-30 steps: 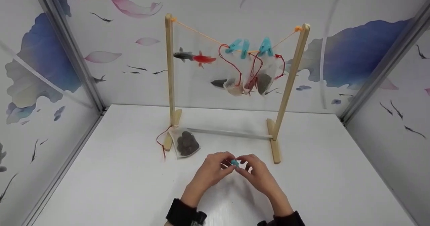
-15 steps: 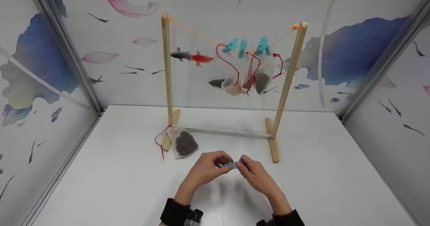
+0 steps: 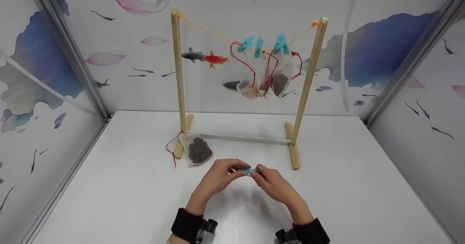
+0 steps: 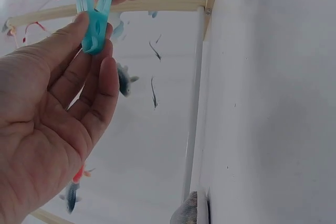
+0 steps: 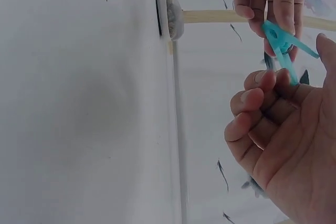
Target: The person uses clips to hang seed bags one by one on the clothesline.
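In the head view both hands meet over the table around a small light-blue plastic clothespin (image 3: 249,171). My left hand (image 3: 221,177) pinches its biting end between thumb and fingers, as the left wrist view shows on the clothespin (image 4: 94,34). On the other end is my right hand (image 3: 275,186). Its thumb and curled forefinger lie at the two handles, which stand spread apart in the right wrist view of the clothespin (image 5: 281,41). Beyond the hands, a white mesh drawstring bag (image 3: 199,150) of dark round lumps leans by the rack's left foot.
A wooden rack (image 3: 178,73) stands behind, with a white crossbar (image 3: 247,139) low down. From its sagging orange cord (image 3: 207,30), more blue clothespins (image 3: 281,43) hold filled mesh bags (image 3: 280,84) with red strings. Printed panels (image 3: 145,91) wall in the white table (image 3: 127,186).
The clothespin has turned from end-on to lying sideways between the hands. The right hand has closed in on its handle end; the left keeps hold. The head view has shifted slightly.
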`<state>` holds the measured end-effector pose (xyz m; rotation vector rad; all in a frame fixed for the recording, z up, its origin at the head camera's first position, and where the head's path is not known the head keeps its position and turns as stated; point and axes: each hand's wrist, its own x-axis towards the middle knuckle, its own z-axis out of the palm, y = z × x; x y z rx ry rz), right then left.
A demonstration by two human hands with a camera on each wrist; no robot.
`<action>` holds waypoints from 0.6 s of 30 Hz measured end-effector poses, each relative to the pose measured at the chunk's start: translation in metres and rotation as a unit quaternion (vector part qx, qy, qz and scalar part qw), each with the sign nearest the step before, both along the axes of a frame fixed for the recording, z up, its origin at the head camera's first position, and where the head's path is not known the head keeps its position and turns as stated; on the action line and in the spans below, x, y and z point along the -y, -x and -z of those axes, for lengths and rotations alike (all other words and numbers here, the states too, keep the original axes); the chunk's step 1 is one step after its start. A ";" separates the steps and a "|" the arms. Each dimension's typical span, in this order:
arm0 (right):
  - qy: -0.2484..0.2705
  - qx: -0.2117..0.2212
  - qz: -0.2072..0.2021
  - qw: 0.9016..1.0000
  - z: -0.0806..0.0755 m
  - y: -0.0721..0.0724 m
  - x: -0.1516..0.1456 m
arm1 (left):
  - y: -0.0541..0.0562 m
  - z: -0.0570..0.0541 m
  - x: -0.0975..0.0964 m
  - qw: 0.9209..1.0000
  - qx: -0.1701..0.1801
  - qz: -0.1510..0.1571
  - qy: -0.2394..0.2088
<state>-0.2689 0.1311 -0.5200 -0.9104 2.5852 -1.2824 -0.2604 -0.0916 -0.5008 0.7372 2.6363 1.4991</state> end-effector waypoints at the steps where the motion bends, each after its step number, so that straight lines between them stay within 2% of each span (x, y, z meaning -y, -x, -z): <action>1: -0.003 0.003 -0.002 1.000 -0.001 -0.001 0.000 | -0.001 0.000 0.000 1.000 -0.003 0.001 0.000; 11: -0.020 -0.021 -0.004 1.000 -0.006 -0.005 0.005 | -0.011 -0.008 0.006 0.998 -0.038 0.005 0.044; 18: -0.012 -0.066 0.009 0.998 -0.005 -0.009 0.005 | -0.017 -0.006 0.003 0.997 -0.059 0.003 0.055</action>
